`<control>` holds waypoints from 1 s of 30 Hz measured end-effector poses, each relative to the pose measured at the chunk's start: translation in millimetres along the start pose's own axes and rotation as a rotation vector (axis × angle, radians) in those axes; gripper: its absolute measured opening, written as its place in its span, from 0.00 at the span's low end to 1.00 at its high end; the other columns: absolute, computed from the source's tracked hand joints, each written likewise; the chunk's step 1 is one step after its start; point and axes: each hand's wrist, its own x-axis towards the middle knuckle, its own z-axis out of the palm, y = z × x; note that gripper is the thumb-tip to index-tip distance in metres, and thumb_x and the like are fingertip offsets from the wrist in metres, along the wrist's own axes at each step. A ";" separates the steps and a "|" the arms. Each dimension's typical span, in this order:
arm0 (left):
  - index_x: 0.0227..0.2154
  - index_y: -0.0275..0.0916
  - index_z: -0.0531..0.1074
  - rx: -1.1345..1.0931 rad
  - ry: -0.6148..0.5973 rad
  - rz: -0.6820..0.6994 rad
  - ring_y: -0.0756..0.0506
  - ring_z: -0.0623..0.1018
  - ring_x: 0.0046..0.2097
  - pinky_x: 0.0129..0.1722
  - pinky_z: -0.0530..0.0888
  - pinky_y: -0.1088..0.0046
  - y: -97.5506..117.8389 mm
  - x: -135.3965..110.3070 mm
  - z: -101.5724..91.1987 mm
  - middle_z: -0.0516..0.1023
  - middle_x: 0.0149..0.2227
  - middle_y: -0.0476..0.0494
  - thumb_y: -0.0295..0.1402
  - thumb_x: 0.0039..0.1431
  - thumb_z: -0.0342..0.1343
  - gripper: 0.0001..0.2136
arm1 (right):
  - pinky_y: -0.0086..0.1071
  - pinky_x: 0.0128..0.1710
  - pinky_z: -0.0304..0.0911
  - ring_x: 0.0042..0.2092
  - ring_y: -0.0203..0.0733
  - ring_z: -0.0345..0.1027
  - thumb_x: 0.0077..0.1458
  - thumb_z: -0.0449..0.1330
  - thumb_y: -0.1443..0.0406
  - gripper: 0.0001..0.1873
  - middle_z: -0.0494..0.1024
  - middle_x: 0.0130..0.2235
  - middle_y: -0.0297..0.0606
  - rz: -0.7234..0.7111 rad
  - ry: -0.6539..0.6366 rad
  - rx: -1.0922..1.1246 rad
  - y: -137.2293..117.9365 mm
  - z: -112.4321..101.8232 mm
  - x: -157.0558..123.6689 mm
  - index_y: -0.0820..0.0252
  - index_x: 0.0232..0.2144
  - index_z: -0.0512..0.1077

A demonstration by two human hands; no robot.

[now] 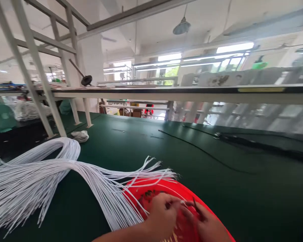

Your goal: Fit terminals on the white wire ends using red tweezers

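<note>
Over a red basin [192, 193] at the lower centre, my left hand [164, 211] is closed in a pinch. A tiny white tip shows at its fingertips, too blurred to name. Close beside it, almost touching, my right hand [209, 222] is also closed, and a thin dark piece [195, 205] sticks up from its fingers. Small dark and yellowish bits lie in the basin beneath the hands. A large bundle of white wires [98, 174] spreads over the table from the left, its dark-tipped ends resting across the basin's rim.
The green tabletop [131, 144] carries a crumpled white item [80, 135], a thin black cord [192, 144] and a dark cable bundle [262, 146]. A shelf [151, 91] on pale metal posts [37, 67] crosses above the table. A green bag [1, 116] sits at far left.
</note>
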 end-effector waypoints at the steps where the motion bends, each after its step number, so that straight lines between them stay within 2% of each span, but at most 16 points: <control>1: 0.31 0.34 0.77 -0.021 0.002 0.023 0.45 0.76 0.36 0.39 0.71 0.70 0.8 0.2 -2.1 0.79 0.33 0.40 0.32 0.51 0.52 0.11 | 0.34 0.32 0.65 0.34 0.49 0.72 0.44 0.55 0.48 0.21 0.78 0.33 0.40 -0.029 -0.009 0.003 -3.6 0.4 -3.5 0.54 0.34 0.71; 3: 0.30 0.34 0.76 -0.052 -0.004 0.053 0.45 0.76 0.36 0.39 0.71 0.70 3.4 1.7 -5.6 0.79 0.32 0.41 0.33 0.51 0.52 0.10 | 0.33 0.35 0.64 0.37 0.48 0.71 0.47 0.56 0.52 0.20 0.78 0.36 0.42 -0.124 -0.020 0.024 -9.6 2.0 -9.5 0.57 0.39 0.70; 5: 0.29 0.35 0.76 -0.063 0.039 0.067 0.46 0.76 0.35 0.39 0.71 0.70 6.5 5.0 -7.9 0.79 0.31 0.43 0.34 0.49 0.54 0.09 | 0.33 0.32 0.63 0.33 0.45 0.70 0.47 0.56 0.56 0.18 0.77 0.32 0.41 -0.123 0.058 0.002 -12.6 3.0 -12.0 0.61 0.38 0.68; 8: 0.29 0.34 0.75 -0.083 0.021 0.005 0.45 0.76 0.34 0.37 0.72 0.69 10.8 9.8 -9.9 0.78 0.29 0.44 0.35 0.47 0.57 0.09 | 0.31 0.28 0.60 0.27 0.40 0.66 0.47 0.58 0.58 0.13 0.74 0.26 0.36 -0.147 0.039 -0.010 -12.1 2.4 -11.3 0.61 0.32 0.70; 14: 0.32 0.34 0.76 -0.076 -0.014 -0.050 0.45 0.76 0.36 0.38 0.72 0.70 11.4 9.4 -11.9 0.78 0.30 0.44 0.37 0.48 0.58 0.11 | 0.33 0.30 0.62 0.29 0.40 0.66 0.49 0.59 0.56 0.20 0.75 0.30 0.38 -0.201 0.024 0.270 -13.3 0.2 -13.1 0.61 0.43 0.71; 17: 0.33 0.34 0.76 -0.057 -0.026 -0.044 0.45 0.76 0.37 0.39 0.72 0.70 10.5 9.3 -11.8 0.78 0.32 0.43 0.38 0.49 0.57 0.13 | 0.32 0.31 0.63 0.30 0.39 0.66 0.50 0.59 0.57 0.19 0.74 0.30 0.36 -0.222 -0.031 0.432 -18.2 -0.2 -14.6 0.61 0.43 0.70; 19: 0.33 0.34 0.76 -0.043 -0.032 -0.028 0.46 0.76 0.37 0.40 0.72 0.70 10.3 9.5 -11.5 0.78 0.33 0.43 0.38 0.49 0.57 0.12 | 0.31 0.34 0.63 0.33 0.39 0.67 0.51 0.58 0.59 0.17 0.75 0.33 0.37 -0.240 -0.050 0.489 -21.2 -0.3 -15.5 0.61 0.42 0.70; 22: 0.31 0.34 0.76 0.003 -0.041 0.015 0.46 0.76 0.35 0.38 0.72 0.71 9.5 9.4 -11.1 0.78 0.32 0.43 0.37 0.48 0.58 0.11 | 0.31 0.38 0.62 0.37 0.39 0.66 0.52 0.57 0.62 0.14 0.74 0.38 0.37 -0.286 -0.079 0.450 -23.6 0.6 -17.8 0.61 0.41 0.69; 25: 0.29 0.35 0.76 0.051 -0.060 0.052 0.47 0.76 0.33 0.34 0.72 0.73 8.2 9.0 -10.7 0.78 0.29 0.44 0.36 0.47 0.59 0.10 | 0.28 0.32 0.59 0.31 0.35 0.63 0.53 0.56 0.63 0.12 0.73 0.32 0.35 -0.305 -0.110 0.319 -23.5 2.1 -20.1 0.61 0.39 0.70; 30: 0.28 0.34 0.75 0.056 -0.081 0.022 0.48 0.75 0.31 0.32 0.73 0.74 8.2 8.7 -9.2 0.77 0.28 0.45 0.35 0.46 0.60 0.09 | 0.26 0.25 0.52 0.24 0.31 0.54 0.53 0.54 0.63 0.09 0.69 0.24 0.31 -0.331 -0.096 0.178 -22.9 1.9 -20.1 0.62 0.35 0.70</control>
